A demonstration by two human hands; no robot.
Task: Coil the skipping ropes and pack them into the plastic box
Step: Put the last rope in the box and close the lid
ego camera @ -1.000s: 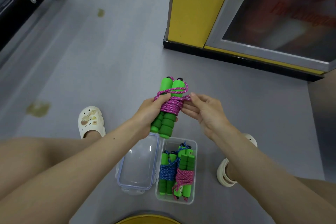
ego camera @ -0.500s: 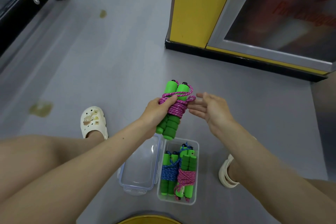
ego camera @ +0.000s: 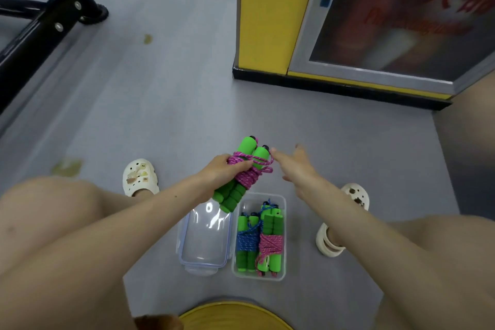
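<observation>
My left hand (ego camera: 223, 172) grips a skipping rope (ego camera: 245, 173) with two green foam handles and pink cord wound round them, held above the floor. My right hand (ego camera: 296, 166) is beside it with straight fingers, one fingertip at the loose pink loop near the handle tops. Below stands the clear plastic box (ego camera: 284, 236). In it lie a blue-corded rope (ego camera: 247, 241) on the left and a pink-corded rope (ego camera: 270, 242) on the right, both coiled round green handles.
The box's clear lid (ego camera: 205, 238) lies on the grey floor left of the box. My feet in white clogs (ego camera: 139, 177) flank the box. A yellow cabinet (ego camera: 270, 8) stands behind, a black metal frame (ego camera: 51, 16) at top left, a yellow round edge (ego camera: 230, 313) at the bottom.
The rope bundle has tilted and dropped a little toward the box in my left hand. My right hand has opened out, its fingers straightening away from the cord.
</observation>
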